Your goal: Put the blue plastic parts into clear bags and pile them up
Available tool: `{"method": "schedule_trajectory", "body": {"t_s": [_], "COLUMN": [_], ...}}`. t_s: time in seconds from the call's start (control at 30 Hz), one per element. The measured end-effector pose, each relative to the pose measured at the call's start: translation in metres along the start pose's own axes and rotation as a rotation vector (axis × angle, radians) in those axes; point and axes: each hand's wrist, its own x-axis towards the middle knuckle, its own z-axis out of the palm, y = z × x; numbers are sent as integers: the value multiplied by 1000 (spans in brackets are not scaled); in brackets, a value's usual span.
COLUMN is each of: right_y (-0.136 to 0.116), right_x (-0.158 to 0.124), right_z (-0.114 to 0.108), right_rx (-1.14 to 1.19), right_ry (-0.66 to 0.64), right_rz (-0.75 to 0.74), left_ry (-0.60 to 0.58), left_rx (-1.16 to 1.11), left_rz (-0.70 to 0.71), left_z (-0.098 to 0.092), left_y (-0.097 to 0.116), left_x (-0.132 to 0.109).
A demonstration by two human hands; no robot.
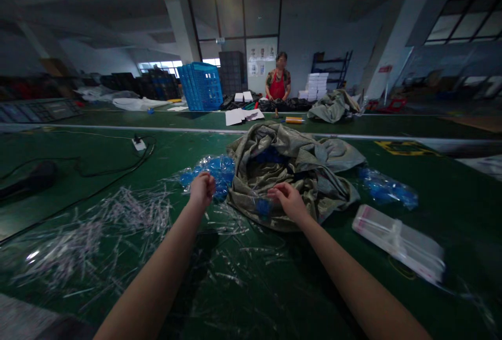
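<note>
my right hand [290,201] has its fingertips drawn together beside a small blue packet [263,206]; i can't make out whether i'm pinching its film. it looks light, soft and slippery, so i'd take it by a loose film edge. my left hand [202,189] is curled at the heaped blue packets [224,168], its contents, if any, hidden. just behind the small packet slumps the grey-green sack [314,154], limp-looking, best gathered by its folded rim.
</note>
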Motion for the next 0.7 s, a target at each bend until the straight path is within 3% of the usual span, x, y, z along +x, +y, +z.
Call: {"method": "schedule_trajectory", "body": {"t_s": [0.1,0.23,0.3,0.4,0.47,0.57,0.7], "right_y": [1,4,4,3,3,4,4], "right_x": [3,7,8,9,10,11,12], "right_z": [-2,-4,-6,-8,-9,-9,-10], "right_rx": [5,-4,-16,-26,-30,-34,-37], "right_ry": [0,0,-1,1,1,-3,-12], "right_rz": [14,30,32,43,50,49,44], "left_ry": [-205,-619,-581,-274,-155,-199,-302], "left_rx": [332,1085,1268,1373,1399,1362,1299], "left_rz": [-22,253,356,458,531,557,466], "left_z": [10,25,25,14,5,-2,5], "left_y": [-19,-40,-44,-43,-41,-39,-47], "left_x": [-10,-13,-10,-4,-2,-5,-10]}}
